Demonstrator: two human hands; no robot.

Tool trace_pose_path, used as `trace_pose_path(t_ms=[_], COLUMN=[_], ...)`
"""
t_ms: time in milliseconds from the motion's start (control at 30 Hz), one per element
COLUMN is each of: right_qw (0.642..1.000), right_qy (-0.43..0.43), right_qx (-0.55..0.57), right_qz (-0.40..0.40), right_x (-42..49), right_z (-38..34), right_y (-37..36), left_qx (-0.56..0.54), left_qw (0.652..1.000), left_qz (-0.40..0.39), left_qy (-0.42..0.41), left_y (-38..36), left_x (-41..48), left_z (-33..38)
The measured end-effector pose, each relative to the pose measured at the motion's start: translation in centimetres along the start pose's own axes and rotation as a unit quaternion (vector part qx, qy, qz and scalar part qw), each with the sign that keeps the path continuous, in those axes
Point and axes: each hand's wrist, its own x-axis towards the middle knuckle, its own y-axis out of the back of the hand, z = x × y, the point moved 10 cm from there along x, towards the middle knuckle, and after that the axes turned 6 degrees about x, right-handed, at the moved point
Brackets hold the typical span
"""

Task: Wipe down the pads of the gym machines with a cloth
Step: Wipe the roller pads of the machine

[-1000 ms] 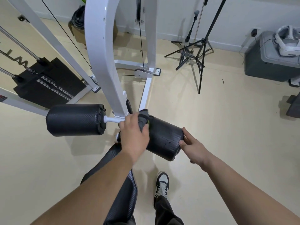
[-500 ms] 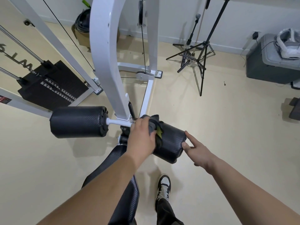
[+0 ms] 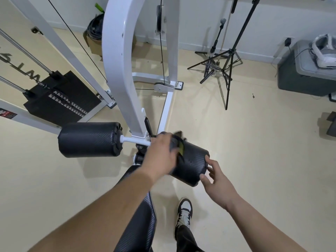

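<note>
My left hand (image 3: 160,157) grips a cloth (image 3: 177,144) on the roller pad (image 3: 192,164), open right hand (image 3: 216,180) at its end; next, I should wipe outward.

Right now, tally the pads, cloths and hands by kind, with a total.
Roller pads: 2, the left roller pad and the right roller pad
Long flat pad: 1
Cloth: 1
Hands: 2, the left hand and the right hand
Total: 6

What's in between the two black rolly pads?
A white bar, fixed at the foot of the white post, shown in the head view.
</note>
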Motion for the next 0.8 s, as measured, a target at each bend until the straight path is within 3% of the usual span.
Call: trace_pose_path(t_ms=[67, 167, 233, 333, 400, 533, 667, 700, 800], right_qw=[1.0, 0.998, 0.997, 0.991, 0.986, 0.979, 0.988, 0.99, 0.996], right_qy=[0.014, 0.02, 0.023, 0.024, 0.007, -0.012, -0.028, -0.033, -0.033], right_qx=[-0.007, 0.025, 0.032, 0.078, 0.128, 0.175, 0.141, 0.13, 0.082], right_qz=[0.011, 0.046, 0.073, 0.102, 0.105, 0.106, 0.052, 0.034, 0.011], right_x=[-0.7, -1.1, -0.9, 0.5, 1.5, 2.1, 2.2, 2.3, 2.3], right_z=[0.1, -0.1, -0.8, -2.1, -2.0, -1.3, -1.3, -1.2, -1.3], right_y=[-0.3, -0.1, 0.7, 2.0, 2.0, 1.9, 1.3, 0.9, 0.2], left_qx=[0.004, 0.052, 0.064, 0.017, 0.003, -0.021, 0.037, 0.045, 0.0], left_qw=[0.994, 0.981, 0.989, 0.998, 0.996, 0.995, 0.982, 0.987, 0.999], left_qz=[-0.036, -0.064, -0.034, 0.054, 0.075, 0.012, -0.042, -0.028, 0.029], left_qy=[-0.104, -0.173, -0.128, 0.028, 0.039, -0.101, -0.179, -0.154, 0.046], left_y=[-1.9, -2.5, -1.0, 1.8, 1.0, -2.8, -2.3, -1.1, 2.0], left_x=[-3.5, -4.1, -2.3, -0.5, -1.4, -5.1, -4.0, -2.8, 0.1], left_z=[4.5, 4.8, 1.8, -2.8, -1.3, 5.1, 3.8, 2.3, -3.8])
